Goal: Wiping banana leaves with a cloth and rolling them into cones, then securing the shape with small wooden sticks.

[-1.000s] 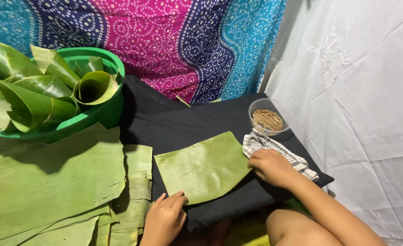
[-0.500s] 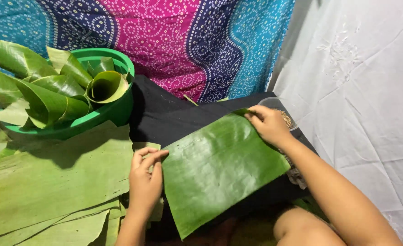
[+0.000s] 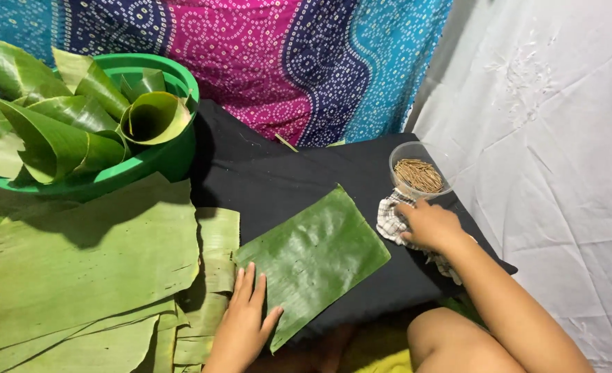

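Note:
A cut rectangle of green banana leaf [image 3: 314,255] lies flat on the black cloth [image 3: 271,179] in front of me. My left hand [image 3: 243,323] rests flat, fingers together, on the leaf's near left corner. My right hand [image 3: 428,224] lies on a checked rag [image 3: 391,221] at the right, fingers curled over it. Just beyond that hand stands a clear cup of thin brown sticks [image 3: 418,175].
A green basin [image 3: 159,157] at the left holds several rolled leaf cones. Large uncut banana leaves [image 3: 78,269] are stacked at the near left. Patterned fabric [image 3: 285,62] hangs behind, a white sheet [image 3: 548,159] at the right. My bare knee [image 3: 451,342] is at the bottom.
The leaf, held up by both hands half a second ago, now lies flat on the black cloth. My right hand left its far corner and moved onto the checked rag.

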